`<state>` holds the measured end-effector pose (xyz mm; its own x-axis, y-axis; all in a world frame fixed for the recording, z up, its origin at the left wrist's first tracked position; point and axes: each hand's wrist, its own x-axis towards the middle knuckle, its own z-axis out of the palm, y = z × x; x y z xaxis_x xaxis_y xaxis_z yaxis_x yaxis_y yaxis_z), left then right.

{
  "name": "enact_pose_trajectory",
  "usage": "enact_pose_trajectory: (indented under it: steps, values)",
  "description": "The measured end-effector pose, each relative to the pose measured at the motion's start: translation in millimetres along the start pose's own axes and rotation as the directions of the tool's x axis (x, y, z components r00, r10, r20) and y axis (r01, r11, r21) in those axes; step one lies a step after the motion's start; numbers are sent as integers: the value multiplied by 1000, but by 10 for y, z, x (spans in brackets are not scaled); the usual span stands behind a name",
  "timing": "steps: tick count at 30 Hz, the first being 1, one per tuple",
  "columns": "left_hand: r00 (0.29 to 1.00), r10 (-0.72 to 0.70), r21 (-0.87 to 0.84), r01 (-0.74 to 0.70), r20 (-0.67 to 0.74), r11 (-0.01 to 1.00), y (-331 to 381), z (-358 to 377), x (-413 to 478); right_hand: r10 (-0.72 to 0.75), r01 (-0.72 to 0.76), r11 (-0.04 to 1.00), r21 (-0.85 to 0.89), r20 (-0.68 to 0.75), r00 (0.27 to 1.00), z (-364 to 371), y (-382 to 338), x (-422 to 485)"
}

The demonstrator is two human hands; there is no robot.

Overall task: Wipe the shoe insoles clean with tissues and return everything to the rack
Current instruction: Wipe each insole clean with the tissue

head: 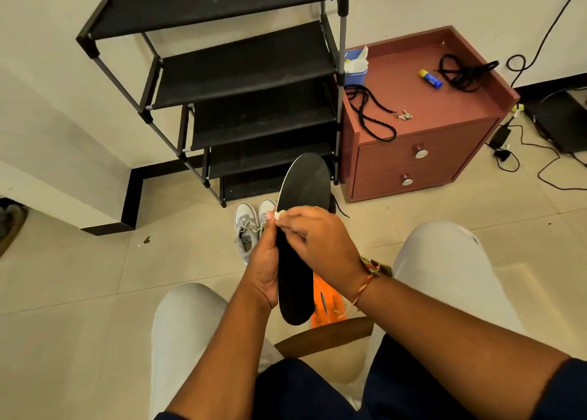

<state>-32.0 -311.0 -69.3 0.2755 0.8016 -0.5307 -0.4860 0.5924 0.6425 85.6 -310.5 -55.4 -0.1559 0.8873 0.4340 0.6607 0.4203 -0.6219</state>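
My left hand [263, 270] is wrapped round the lower half of one black insole [305, 181], thumb along its near edge. It stands almost upright between my knees, toe end up in front of the shoe rack [241, 66]. My right hand [320, 238] pinches one small wad of tissue [279, 215] between thumb and fingertips and presses it on the insole's left edge, about halfway up. Both grips are closed tight on what they hold.

A second insole, orange [327, 305], lies under my right wrist, just past the front edge of the wooden stool [324, 337] I sit on.

The rack has five black shelves, as far as I can count. Two pale sneakers [251, 225] stand side by side on the floor at its foot. A dark shoe sits behind the black insole, mostly hidden.

To the right of the rack stands one red-brown cabinet [444, 108] with two drawers, each with one round knob. On its top I count one blue tub of tissues [355, 73] at the back left corner, one black lace [368, 114] along the left edge, another lace [460, 71] near the back right corner, one glue stick [430, 78] beside that, and a small bunch of keys [403, 114] near the front edge.
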Motion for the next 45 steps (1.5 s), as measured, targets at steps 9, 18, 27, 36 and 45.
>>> enact_pose_trajectory:
  steps: [9, 18, 27, 36, 45]
  values:
    - [984, -57, 70, 46, 171, 997, 18, 45, -30, 53, -71, 993, -89, -192, 980, -142, 285, 516]
    - [987, -63, 32, 59, 149, 998, 30, 14, -13, 156, -161, 986, -28, -133, 979, -212, 292, 490]
    - [1000, -3, -14, 3, 22, 1000, 67, 45, -30, -15, 27, 992, -125, 100, 995, -64, 240, 52]
    - [982, -74, -62, 86, 176, 994, 46, -21, -20, 167, -194, 973, -126, -195, 967, -527, 565, 701]
    - [981, -63, -85, 80, 186, 993, 73, -5, 3, 232, -240, 970, 23, -357, 905, -601, 483, 497]
